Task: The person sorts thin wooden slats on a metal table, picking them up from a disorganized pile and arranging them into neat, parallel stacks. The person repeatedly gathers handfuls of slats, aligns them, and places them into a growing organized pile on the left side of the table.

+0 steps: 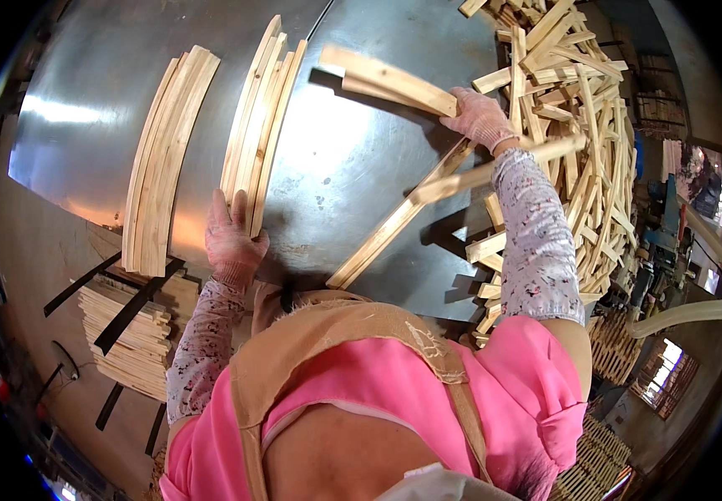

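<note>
My right hand (479, 117), in a thin knit glove, is closed around the right end of a pair of wooden slats (390, 79); they point left above a metal tabletop. My left hand (234, 238), gloved too, rests with its fingers stretched out against the near end of a bundle of upright-running slats (262, 117). Farther left lies a second neat bundle of slats (169, 159). Below my right hand, a loose slat (382, 238) slants across the metal, and another one, blurred, crosses it and passes under my right forearm.
A big jumbled heap of slats (582, 167) covers the right side of the metal table (336, 167). Stacked slats (123, 330) stand low at the left, near dark metal bars (131, 321). Machinery (666, 221) stands beyond the heap, with more stacked wood (615, 346) at the lower right.
</note>
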`<state>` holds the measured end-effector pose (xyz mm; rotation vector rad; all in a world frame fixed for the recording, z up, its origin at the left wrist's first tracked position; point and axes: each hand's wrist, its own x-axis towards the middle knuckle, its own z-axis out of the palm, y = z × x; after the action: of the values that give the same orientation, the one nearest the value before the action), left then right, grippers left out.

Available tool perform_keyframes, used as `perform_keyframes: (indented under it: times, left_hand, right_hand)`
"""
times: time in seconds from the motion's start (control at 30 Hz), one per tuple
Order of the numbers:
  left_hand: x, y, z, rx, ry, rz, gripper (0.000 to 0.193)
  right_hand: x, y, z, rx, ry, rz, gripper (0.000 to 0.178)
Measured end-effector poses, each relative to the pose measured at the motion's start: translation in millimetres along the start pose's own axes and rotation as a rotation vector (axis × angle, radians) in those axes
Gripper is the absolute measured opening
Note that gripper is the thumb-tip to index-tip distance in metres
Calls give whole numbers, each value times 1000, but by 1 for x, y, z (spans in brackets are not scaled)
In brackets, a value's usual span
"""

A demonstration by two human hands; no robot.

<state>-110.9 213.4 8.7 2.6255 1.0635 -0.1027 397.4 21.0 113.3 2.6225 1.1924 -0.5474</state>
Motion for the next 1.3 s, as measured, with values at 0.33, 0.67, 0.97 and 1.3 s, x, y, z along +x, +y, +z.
perform_keyframes:
  times: [0.33, 0.67, 0.97, 1.3]
  left_hand:
    - [8, 50, -25, -376, 217, 186, 92]
    - [24, 42, -70, -1747, -484, -63, 51]
    - [4, -40, -77, -1888, -304, -282, 58]
    - [39, -16, -190, 68, 399, 645, 50]
  right_hand:
    - [-63, -124, -66, 1784, 179, 154, 35]
    - [-59, -213, 33, 1505, 193, 343, 53]
    - [-102, -342, 136, 740, -114, -38, 62]
    - [-105, -340, 1, 765, -139, -386, 62]
